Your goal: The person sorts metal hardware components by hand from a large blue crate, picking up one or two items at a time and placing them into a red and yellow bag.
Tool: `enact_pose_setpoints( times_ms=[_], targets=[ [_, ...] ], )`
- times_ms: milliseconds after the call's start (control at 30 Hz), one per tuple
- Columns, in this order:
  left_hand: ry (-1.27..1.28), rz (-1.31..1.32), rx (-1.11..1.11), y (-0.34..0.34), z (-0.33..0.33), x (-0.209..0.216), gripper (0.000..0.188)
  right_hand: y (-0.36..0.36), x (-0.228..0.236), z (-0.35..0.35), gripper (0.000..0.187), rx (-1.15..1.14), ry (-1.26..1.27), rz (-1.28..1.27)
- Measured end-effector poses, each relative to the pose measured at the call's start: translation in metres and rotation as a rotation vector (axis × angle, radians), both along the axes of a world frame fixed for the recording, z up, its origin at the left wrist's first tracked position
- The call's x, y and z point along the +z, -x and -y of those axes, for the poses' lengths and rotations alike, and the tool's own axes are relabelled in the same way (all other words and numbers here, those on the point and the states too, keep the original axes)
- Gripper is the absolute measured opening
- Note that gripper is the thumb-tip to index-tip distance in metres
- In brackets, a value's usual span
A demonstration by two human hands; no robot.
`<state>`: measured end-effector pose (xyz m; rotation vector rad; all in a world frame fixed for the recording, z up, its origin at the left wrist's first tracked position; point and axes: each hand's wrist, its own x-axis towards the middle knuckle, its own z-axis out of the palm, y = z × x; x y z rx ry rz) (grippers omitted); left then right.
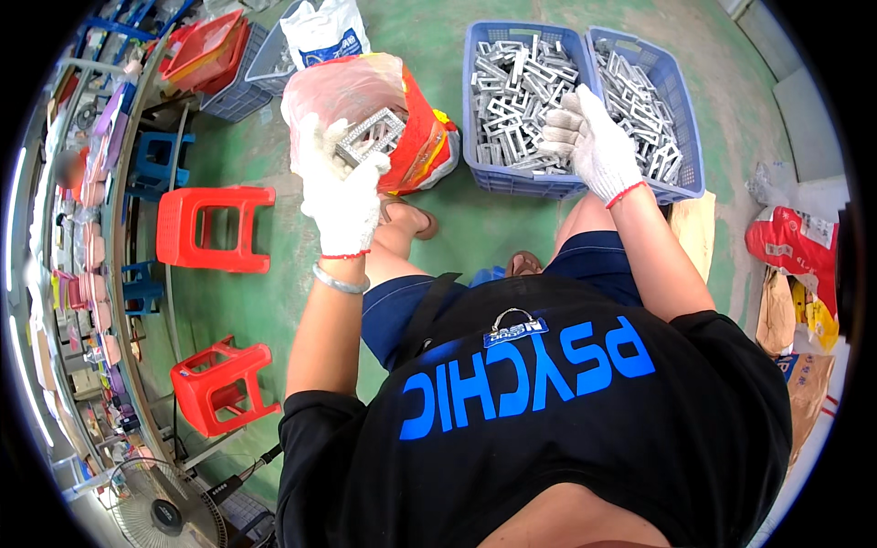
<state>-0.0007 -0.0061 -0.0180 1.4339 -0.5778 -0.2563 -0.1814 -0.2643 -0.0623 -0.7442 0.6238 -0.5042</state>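
My left hand, in a white knitted glove with red cuff, is at the mouth of a red and yellow sack. Its fingers and thumb are curled about a silvery rectangular metal frame; more metal shows behind it, partly hidden by the glove. My right hand, gloved alike, is over the blue plastic crate on the right, fingers stretched out and nothing held. Many similar metal frames fill that crate in a loose heap. A second blue crate beside it holds more of them.
Red plastic stools stand on the green floor at left, near blue stools and a crowded shelf. A fan is at lower left. Behind the sack sits a white bag. Red bags and cardboard lie far right.
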Motion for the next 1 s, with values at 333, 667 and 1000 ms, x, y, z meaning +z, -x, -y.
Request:
enact_pose_setpoints(
  times_ms=[333,667,1000],
  targets=[
    [-0.61,0.566,0.143,-0.072,0.014,-0.032,0.07,-0.003,-0.013,0.037,0.031,-0.147,0.072,-0.088],
    [-0.801,0.436,-0.43,0.02,0.026,-0.099,0.046,-0.007,-0.078,0.086,0.045,0.002,0.297,-0.577],
    [-0.955,0.108,-0.68,0.019,0.048,-0.172,0.052,-0.086,-0.168,0.143,0.067,0.349,0.759,-1.087]
  ],
)
